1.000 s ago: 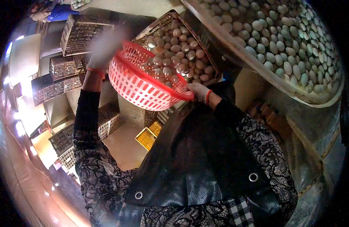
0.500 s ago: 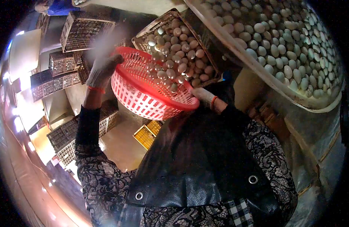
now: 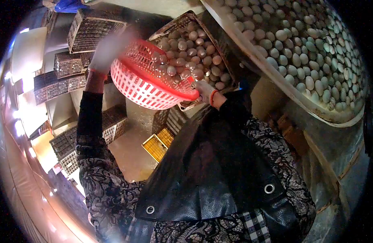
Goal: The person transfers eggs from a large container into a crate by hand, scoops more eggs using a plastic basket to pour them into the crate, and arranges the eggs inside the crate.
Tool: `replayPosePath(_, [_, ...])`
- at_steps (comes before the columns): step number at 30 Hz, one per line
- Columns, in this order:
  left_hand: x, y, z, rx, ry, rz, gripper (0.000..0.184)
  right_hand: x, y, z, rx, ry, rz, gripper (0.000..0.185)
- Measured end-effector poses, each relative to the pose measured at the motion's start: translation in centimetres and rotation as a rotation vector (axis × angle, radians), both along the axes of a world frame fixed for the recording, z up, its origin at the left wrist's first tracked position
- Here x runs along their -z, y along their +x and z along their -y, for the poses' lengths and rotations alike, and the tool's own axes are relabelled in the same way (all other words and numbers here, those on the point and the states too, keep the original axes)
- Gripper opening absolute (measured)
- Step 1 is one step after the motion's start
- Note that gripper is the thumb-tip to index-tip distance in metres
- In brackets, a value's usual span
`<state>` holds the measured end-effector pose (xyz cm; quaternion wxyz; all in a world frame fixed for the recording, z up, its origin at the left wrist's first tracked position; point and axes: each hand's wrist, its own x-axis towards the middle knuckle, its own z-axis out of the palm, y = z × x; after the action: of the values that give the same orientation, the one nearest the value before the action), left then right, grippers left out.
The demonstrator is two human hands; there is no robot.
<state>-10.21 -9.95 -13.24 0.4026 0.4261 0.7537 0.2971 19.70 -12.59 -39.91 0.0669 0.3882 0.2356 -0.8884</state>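
A red and white slotted plastic basket hangs tilted over a crate of eggs, its mouth turned towards the crate. My left hand, in a pale glove and blurred, grips its far-left rim. On the right, my gloved right hand is closed on the near end of the rim. Pale eggs lie at the basket's low side, running into the eggs in the crate; where one group ends and the other begins is hard to tell.
A big round tub full of pale eggs stands at the upper right. Stacked crates line the left side. A yellow crate rests on the floor below. A black apron covers my front.
Both hands have shifted the basket left and slightly up, and it tips further towards the crate. Fewer eggs lie in it, and more of the crate's eggs show.
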Motion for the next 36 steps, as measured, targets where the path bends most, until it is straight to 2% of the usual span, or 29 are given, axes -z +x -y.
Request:
replayPosePath(1, [0.3,-0.5,-0.4,0.074,0.071,-0.003,0.030,0.1,-0.5,-0.3,-0.121,0.041,0.108,0.017])
replayPosePath(2, [0.5,-1.2,-0.6,0.050,0.072,0.135,0.028,0.4,-0.8,-0.1,-0.015,0.159,0.012,0.017])
replayPosePath(3, [0.7,-1.7,-0.7,0.051,0.068,0.136,0.028,0.6,-1.1,-0.1,-0.014,0.156,0.013,0.017])
replayPosePath(5, [0.3,-1.9,-1.3,0.028,0.031,0.180,0.026,1.2,-1.7,-0.2,0.098,-0.037,-0.030,0.020])
replayPosePath(6, [1.0,-3.0,-1.3,-0.008,0.067,0.301,0.027,1.3,-1.8,0.4,0.235,0.036,-0.127,0.022])
replayPosePath(7, [0.7,-2.7,-1.6,-0.012,0.066,0.299,0.027,1.9,-2.0,0.7,0.231,0.034,-0.129,0.022])
replayPosePath(9, [-0.1,-1.6,-2.4,-0.125,-0.043,0.098,0.027,2.9,-2.6,1.2,0.399,-0.189,-0.236,0.021])
replayPosePath(10, [-0.2,-1.7,-2.3,-0.107,-0.033,0.082,0.027,3.0,-2.5,1.2,0.395,-0.192,-0.235,0.021])
replayPosePath(12, [-0.6,-1.8,-1.1,-0.037,-0.009,0.091,0.026,3.1,-2.4,0.7,0.130,-0.071,-0.058,0.024])
replayPosePath(13, [-0.7,-1.5,-0.8,0.034,0.013,0.103,0.026,2.2,-1.9,0.5,0.131,-0.070,-0.054,0.024])
replayPosePath(15, [-0.5,-2.5,-0.8,0.037,-0.007,0.149,0.024,-1.5,-0.3,0.5,0.129,-0.099,-0.232,0.025])
replayPosePath(17, [-0.9,-2.4,-1.0,0.057,-0.056,0.080,0.023,-3.1,-0.2,1.3,0.133,-0.057,-0.133,0.019])
replayPosePath(19, [-1.1,-1.3,-0.7,0.053,-0.026,0.071,0.024,-3.6,0.2,1.4,-0.024,0.030,0.030,0.022])
replayPosePath(23, [-1.0,0.0,-0.4,0.011,0.026,0.103,0.026,-0.2,0.7,2.6,-0.078,0.009,0.035,0.025])
replayPosePath(24, [-1.6,0.4,-0.3,-0.144,-0.120,-0.055,0.028,0.4,1.1,2.8,-0.076,0.008,0.035,0.025])
replayPosePath(25, [-1.7,0.6,0.2,-0.142,-0.121,-0.056,0.028,-0.2,1.6,2.6,-0.067,0.031,0.016,0.026])
replayPosePath(27, [-1.2,0.6,1.2,0.104,0.041,-0.103,0.030,-1.1,2.1,2.8,-0.058,0.054,-0.001,0.028])
replayPosePath(29, [-1.3,0.7,1.4,0.053,0.026,-0.107,0.032,-1.9,2.2,3.0,-0.004,0.071,-0.013,0.018])
replayPosePath(32, [-1.9,2.3,2.0,0.029,-0.023,-0.138,0.034,-4.9,4.1,2.0,-0.085,0.126,-0.010,0.019])
replayPosePath(33, [-2.4,3.4,2.1,-0.016,-0.032,-0.113,0.036,-4.2,4.9,1.9,-0.085,0.126,-0.007,0.019])
replayPosePath(35, [-2.6,4.0,2.3,-0.060,-0.039,-0.090,0.037,-1.8,6.1,2.1,-0.381,1.282,-0.371,0.021])
replayPosePath(36, [-2.4,3.9,2.5,-0.034,-0.042,-0.090,0.039,-0.8,5.9,2.7,-0.381,1.283,-0.370,0.021])
